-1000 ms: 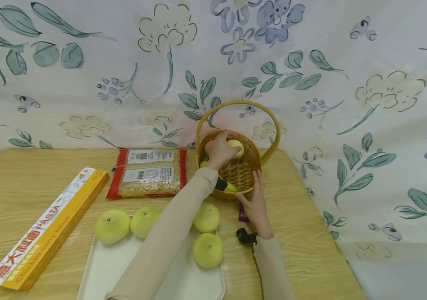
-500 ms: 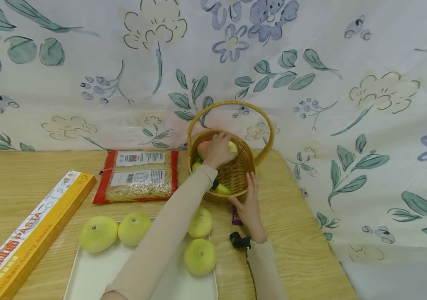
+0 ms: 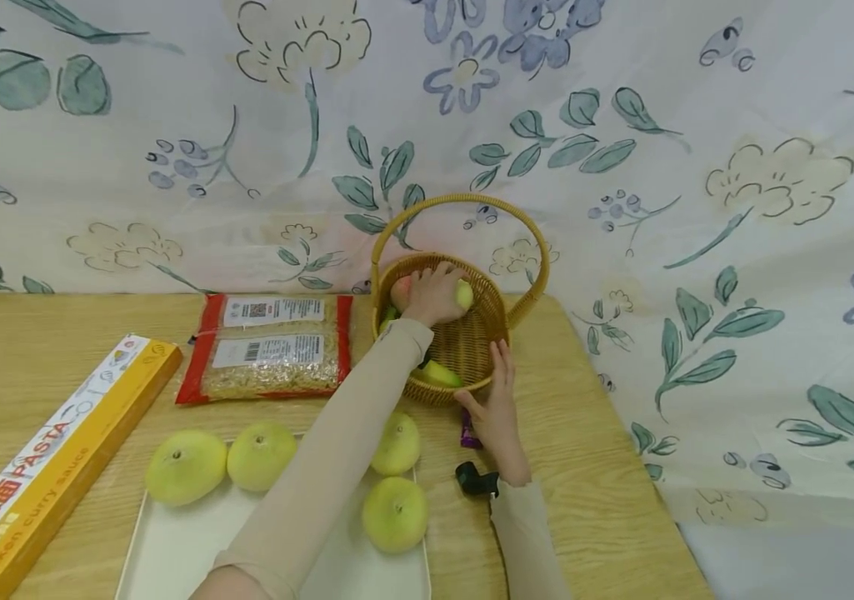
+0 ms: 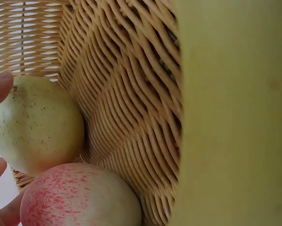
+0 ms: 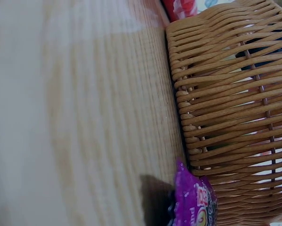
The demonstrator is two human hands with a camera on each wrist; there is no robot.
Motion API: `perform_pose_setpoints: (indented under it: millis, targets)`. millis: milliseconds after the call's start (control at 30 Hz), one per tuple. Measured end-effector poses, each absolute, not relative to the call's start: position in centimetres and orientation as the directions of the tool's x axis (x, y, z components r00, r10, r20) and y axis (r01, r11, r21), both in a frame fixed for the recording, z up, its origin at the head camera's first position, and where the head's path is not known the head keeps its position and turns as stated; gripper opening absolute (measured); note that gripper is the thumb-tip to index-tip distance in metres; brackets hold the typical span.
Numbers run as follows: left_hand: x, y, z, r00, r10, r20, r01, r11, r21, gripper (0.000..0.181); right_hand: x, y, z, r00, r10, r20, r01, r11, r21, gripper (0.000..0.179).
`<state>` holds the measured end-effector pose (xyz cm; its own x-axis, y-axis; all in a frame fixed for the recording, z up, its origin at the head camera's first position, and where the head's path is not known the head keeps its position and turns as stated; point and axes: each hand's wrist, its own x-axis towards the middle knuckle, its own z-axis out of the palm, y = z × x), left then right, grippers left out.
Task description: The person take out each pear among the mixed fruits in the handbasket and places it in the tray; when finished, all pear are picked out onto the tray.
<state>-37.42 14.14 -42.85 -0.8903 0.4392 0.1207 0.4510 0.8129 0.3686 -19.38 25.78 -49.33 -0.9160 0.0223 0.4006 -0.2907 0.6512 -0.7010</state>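
Note:
In the head view my left hand (image 3: 434,293) reaches into a wicker basket (image 3: 471,342), fingers curled over a pale yellow-green pear-like fruit (image 3: 464,294). The left wrist view shows the thumb on this speckled fruit (image 4: 42,125), with fingertips at its lower side. A red-and-white peach (image 4: 79,200) lies right beside it against the weave. A yellow-green fruit (image 3: 441,373) rests at the basket's front; a blurred yellow surface (image 4: 235,113) fills the left wrist view's right side. My right hand (image 3: 497,425) touches the basket's front right rim with fingers extended.
A purple packet (image 3: 469,433) lies by the basket's front. Nearer stands a white tray (image 3: 172,542) with several round yellow-green fruits (image 3: 395,515). Left are a red-edged bag of grains (image 3: 269,350) and a long pasta box (image 3: 59,467). A patterned cloth (image 3: 606,250) hangs behind the table.
The head view has shifted, so the table things appear further left. My left hand stays on the fruit in the basket, slightly more over it. My right hand stays at the rim.

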Motion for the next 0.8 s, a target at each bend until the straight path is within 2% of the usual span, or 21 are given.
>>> perform_pose_setpoints:
  millis: [400, 800]
  targets:
    - [-37.5, 13.8, -43.0, -0.894, 0.441, 0.077, 0.443, 0.847, 0.294, 0.052, -19.3, 24.8, -49.3, -0.922, 0.026, 0.387, -0.284, 0.635, -0.719, 0.105]
    - [-36.6, 14.9, -42.1, -0.878, 0.478, 0.032, 0.465, 0.833, 0.299, 0.057, -19.5, 25.8, -49.6, -0.918, 0.031, 0.395, -0.280, 0.655, -0.702, 0.104]
